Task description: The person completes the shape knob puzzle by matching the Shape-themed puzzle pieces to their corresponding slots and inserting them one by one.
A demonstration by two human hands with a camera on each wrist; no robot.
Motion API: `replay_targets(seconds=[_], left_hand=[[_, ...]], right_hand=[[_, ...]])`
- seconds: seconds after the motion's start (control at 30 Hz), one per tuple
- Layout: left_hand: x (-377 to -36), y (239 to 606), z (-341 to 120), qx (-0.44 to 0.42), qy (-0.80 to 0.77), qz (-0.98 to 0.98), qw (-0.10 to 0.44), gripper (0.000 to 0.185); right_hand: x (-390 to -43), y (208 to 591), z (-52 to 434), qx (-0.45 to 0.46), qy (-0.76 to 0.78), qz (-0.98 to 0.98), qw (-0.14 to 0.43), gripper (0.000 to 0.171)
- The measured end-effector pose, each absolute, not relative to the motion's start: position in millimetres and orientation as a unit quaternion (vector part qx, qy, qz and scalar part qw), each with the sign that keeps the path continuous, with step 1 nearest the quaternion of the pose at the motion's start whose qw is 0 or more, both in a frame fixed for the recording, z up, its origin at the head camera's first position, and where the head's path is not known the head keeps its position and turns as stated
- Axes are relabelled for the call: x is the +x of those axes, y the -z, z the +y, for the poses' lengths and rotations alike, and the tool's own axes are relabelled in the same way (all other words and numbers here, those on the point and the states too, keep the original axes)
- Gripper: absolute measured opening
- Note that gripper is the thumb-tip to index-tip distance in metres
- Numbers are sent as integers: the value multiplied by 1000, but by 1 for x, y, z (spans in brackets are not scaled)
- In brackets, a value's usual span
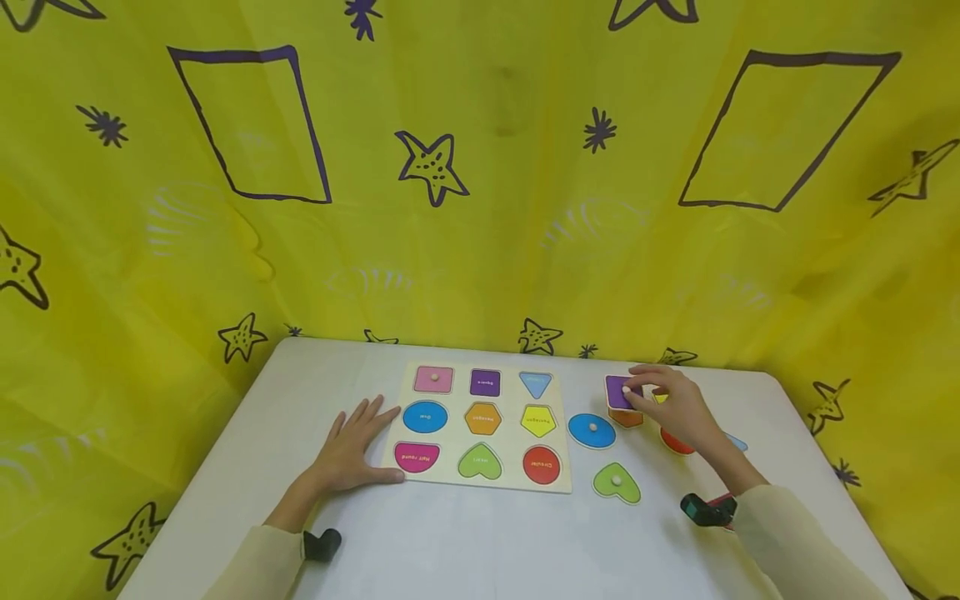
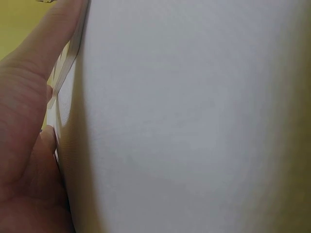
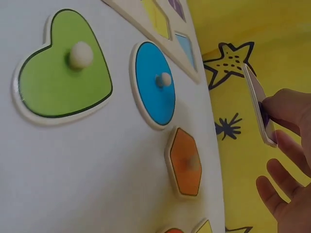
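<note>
The right hand (image 1: 671,408) pinches the purple square piece (image 1: 619,392), lifted above the orange hexagon piece (image 3: 185,162). The left hand (image 1: 356,446), fingers straight, rests flat on the bench (image 1: 465,542) at the puzzle board's (image 1: 487,482) nine o'clock.

Head view high over the table (image 1: 480,533); wrist views close, sharing its surface.

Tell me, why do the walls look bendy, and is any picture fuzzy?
Head view: the wide lens bows the yellow cloth and table; lighting is even, shadows soft. Left wrist view: the left hand sits too close, blurred. Right wrist view: green heart fairly sharp; right hand and purple piece soft.
</note>
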State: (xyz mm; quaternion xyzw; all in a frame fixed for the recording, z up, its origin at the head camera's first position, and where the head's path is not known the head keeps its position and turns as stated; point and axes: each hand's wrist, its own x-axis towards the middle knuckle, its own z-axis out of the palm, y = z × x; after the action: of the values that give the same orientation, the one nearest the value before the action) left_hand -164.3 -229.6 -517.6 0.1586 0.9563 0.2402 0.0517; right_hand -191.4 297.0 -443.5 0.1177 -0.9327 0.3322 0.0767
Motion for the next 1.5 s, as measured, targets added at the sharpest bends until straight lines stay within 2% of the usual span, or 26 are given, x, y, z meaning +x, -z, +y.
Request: replay_targets(seconds=[0.3,0.63,0.87,1.17,1.5], left_hand=[[-162,516,-229,156,-239,957,57,107],[-163,516,-230,176,-250,952,25,107],[-164,512,-229,162,-247,954,47,106],[-161,514,-229,165,-256,952,30,107],[-163,514,-230,154,-241,957,47,106]], right_hand=[[-222,445,259,94,-371,-923,39,22],[-246,458,210,93,-408,-906,59,20],[-256,473,179,100,-444,-888,59,17],[-265,488,134,130,-460,-877,53,13],[-271,506,102,138,-437,-886,65,10]])
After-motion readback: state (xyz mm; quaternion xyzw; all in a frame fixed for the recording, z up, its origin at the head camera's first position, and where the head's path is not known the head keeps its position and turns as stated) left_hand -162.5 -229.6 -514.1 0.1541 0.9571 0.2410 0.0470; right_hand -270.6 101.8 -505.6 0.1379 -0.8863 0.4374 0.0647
